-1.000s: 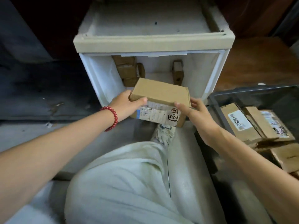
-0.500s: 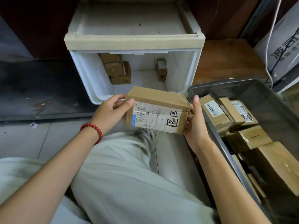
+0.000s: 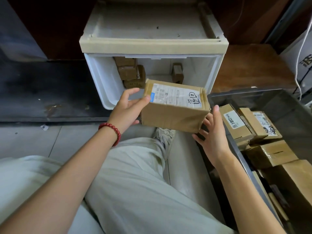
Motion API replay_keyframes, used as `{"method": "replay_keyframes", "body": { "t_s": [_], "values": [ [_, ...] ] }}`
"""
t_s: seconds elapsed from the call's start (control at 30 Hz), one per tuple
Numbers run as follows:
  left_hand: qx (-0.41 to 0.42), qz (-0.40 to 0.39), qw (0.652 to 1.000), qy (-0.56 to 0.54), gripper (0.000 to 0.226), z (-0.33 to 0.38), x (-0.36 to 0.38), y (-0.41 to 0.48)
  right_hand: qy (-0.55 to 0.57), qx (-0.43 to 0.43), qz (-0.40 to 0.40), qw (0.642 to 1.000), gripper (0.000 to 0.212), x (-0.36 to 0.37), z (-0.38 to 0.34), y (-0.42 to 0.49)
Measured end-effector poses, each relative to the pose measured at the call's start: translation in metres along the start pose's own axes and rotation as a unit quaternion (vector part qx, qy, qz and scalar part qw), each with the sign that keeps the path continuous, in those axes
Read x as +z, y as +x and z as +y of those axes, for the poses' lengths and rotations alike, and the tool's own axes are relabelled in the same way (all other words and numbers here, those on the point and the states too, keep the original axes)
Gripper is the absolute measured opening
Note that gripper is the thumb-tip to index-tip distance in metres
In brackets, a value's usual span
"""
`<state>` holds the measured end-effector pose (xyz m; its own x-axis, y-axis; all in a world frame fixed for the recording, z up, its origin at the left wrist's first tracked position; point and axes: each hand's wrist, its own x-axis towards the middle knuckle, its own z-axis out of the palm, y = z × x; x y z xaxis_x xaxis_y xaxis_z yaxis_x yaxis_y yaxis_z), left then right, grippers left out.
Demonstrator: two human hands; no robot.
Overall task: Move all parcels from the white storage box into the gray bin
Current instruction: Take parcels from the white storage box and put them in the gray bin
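The left end of a brown cardboard parcel with a white shipping label (image 3: 175, 114) is being pinched by the left hand (image 3: 128, 108), thumb on the top edge and lower fingers curled beneath. Its lower right corner is being propped by the right hand (image 3: 212, 137), fingers spread and nearly straight. A red bead bracelet (image 3: 111, 130) is being worn on the left wrist. The parcel is being held in the air just in front of the open white plastic storage box (image 3: 101, 78), label upward. Stacked brown parcels (image 3: 129, 73) are being kept at the box's back left and a small brown parcel (image 3: 177, 73) at its back right. To the box's right, a dark gray plastic bin (image 3: 236, 97) is being filled with labelled cardboard parcels (image 3: 236, 125). In front of the box, pale trousers (image 3: 135, 183) and a light shoe (image 3: 164, 134) are being shown.
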<state>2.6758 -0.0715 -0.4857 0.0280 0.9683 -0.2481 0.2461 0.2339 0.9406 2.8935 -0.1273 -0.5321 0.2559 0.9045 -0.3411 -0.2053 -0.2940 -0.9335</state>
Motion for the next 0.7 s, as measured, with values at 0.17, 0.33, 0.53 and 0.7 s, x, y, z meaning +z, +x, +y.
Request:
{"method": "replay_keyframes", "body": {
  "t_s": [0.17, 0.33, 0.53, 0.7],
  "values": [
    [0.005, -0.014, 1.000, 0.023, 0.053, -0.002, 0.000, 0.001, -0.013, -0.004, -0.007, 1.000, 0.029, -0.001, 0.006, 0.004],
    [0.006, 0.003, 0.999, 0.033, 0.057, -0.004, -0.003, 0.004, -0.022, -0.030, 0.005, 0.999, 0.065, 0.000, 0.009, 0.005],
    [0.009, 0.022, 1.000, -0.001, 0.054, -0.005, -0.005, 0.006, -0.039, -0.051, -0.018, 0.998, 0.037, 0.004, 0.007, 0.004],
    [-0.028, 0.013, 0.999, -0.025, 0.064, -0.007, -0.007, 0.008, -0.042, -0.066, -0.039, 0.996, 0.031, 0.012, 0.010, 0.002]
  ]
}}
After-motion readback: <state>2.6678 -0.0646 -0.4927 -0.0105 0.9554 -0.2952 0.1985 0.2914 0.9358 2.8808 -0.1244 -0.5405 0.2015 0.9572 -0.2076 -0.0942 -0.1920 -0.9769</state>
